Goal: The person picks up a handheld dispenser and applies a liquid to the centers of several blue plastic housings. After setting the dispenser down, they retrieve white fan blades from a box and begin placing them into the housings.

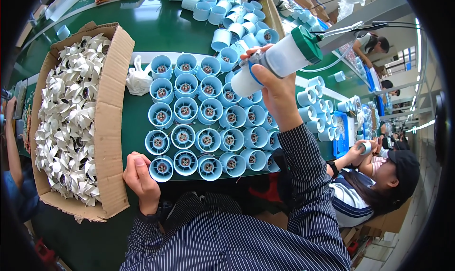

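Observation:
My right hand [277, 93] is raised over the far right of the rows, closed around a translucent white cylindrical bottle [283, 61] with a green cap [307, 44]. The bottle is tilted, its capped end up to the right, where a hose and cables join it. Below it stand several rows of light blue round housings [184, 136], open end up, with small motor parts visible inside. My left hand [142, 181] rests as a loose fist by the nearest left housing [161, 168], with nothing visible in it.
A cardboard box [112, 114] full of white fan impellers [68, 119] stands at the left. Crumpled white plastic [139, 79] lies beside it. More blue housings [218, 12] are heaped at the far side. At the right a co-worker [379, 176] holds a housing near a blue tray [340, 137].

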`<state>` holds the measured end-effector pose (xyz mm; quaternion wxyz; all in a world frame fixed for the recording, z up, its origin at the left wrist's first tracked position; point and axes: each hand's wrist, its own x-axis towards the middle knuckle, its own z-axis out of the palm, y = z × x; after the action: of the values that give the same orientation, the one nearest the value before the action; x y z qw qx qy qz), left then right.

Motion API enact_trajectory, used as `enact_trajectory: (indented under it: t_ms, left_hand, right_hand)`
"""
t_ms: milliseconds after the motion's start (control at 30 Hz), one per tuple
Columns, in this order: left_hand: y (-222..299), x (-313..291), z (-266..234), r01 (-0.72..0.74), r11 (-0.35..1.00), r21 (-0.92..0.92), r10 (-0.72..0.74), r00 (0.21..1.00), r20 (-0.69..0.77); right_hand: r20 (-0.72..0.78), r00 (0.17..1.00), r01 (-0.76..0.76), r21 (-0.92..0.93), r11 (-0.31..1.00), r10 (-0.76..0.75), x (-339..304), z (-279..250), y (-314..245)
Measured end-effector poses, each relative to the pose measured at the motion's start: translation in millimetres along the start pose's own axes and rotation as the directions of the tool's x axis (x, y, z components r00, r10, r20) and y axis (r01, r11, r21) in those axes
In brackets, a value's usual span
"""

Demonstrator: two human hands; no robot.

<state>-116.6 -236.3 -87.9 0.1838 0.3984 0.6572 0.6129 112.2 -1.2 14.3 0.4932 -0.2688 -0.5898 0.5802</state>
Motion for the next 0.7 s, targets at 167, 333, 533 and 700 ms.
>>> enact_trajectory:
  t_ms: [167,333,533,700]
  left_hand:
    - [-2.6,1.5,-2.1,-0.032,0.999,0.006,0.032,0.999,-0.017]
    - [-1.8,1.7,-1.2,-0.018,1.000,-0.007,0.018,1.000,-0.016]
    - [-1.9,1.5,-2.2,-0.018,1.000,-0.003,0.018,1.000,-0.007]
    - [-1.2,0.9,-1.6,-0.016,1.000,0.006,0.016,1.000,-0.007]
  right_hand:
    - [-0.005,1.000,-0.003,-0.002,1.000,0.003,0.8,0.9,4.4]
    - [0.011,1.000,0.005,0.009,1.000,-0.005,1.0,-1.8,6.3]
    - [-0.006,1.000,0.003,0.000,1.000,-0.003,-1.6,0.8,2.8]
    - [-0.019,1.000,0.012,-0.005,1.000,-0.012,-2.2,0.7,2.2]
